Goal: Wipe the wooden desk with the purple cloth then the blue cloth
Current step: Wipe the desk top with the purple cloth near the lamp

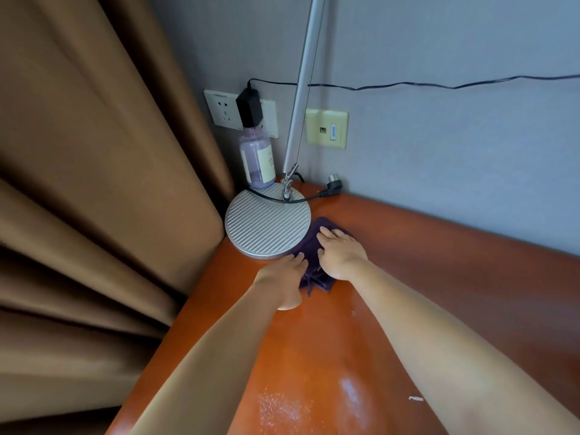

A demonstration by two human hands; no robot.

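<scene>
Purple cloth [314, 246] lies bunched on the wooden desk [439, 277] in the far corner, touching the rim of the round lamp base [267, 224]. Both hands are on it: right hand [340, 252] flat on top, fingers straight and pressing down; left hand [287, 274] on the near left edge, fingers laid forward, nothing pinched as far as can be seen. Cloth looks soft, light and limp, folds showing at its near end; likely to ruck up and slide under the palm rather than keep its shape. Best handled by flat palm pressure over its middle, or gathered at the loose near folds to lift. Desk surface is glossy with pale streaks nearer the camera, probably slick. Cord [292, 199] and bottle [257, 158] sit close behind the base. Blue cloth not in view.
</scene>
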